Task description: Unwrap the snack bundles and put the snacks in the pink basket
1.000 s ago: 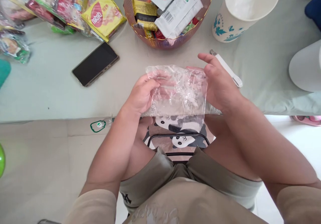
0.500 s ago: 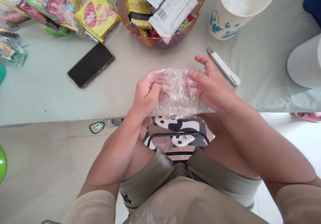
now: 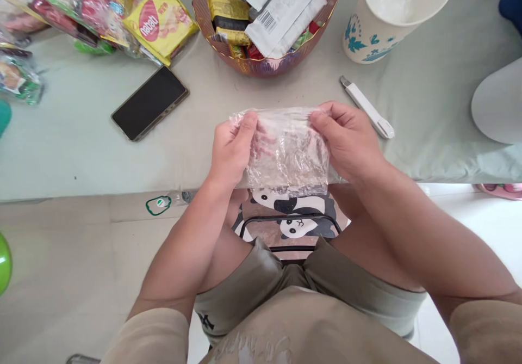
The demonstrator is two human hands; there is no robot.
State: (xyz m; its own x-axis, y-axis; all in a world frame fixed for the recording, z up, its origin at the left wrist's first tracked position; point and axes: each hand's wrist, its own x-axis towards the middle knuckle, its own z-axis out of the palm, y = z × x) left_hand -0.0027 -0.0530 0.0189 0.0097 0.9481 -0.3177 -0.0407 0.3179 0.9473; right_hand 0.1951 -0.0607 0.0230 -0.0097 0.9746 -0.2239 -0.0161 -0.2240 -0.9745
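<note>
Partly veiled behind clear plastic bag [image 3: 289, 162]: curled fingers of left hand [image 3: 230, 152] | cut off at top: pink bowl [image 3: 265, 69] | pinching bag's upper edge with left hand and right hand [image 3: 353, 143], thumbs uppermost, forearms [image 3: 185, 233] angled inward | seen against worktop's [image 3: 196, 157] near edge

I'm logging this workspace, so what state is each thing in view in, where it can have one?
Left hand: closed on the clear plastic
Right hand: pinching its upper edge
Clear plastic: crinkled, spread between both hands
Phone: face up, screen dark
Utility knife: lying down, blade extension unclear
Pink bowl: holding wrapped snacks
Leaf-print container: upright, open-topped
Yellow packet: label up
</note>
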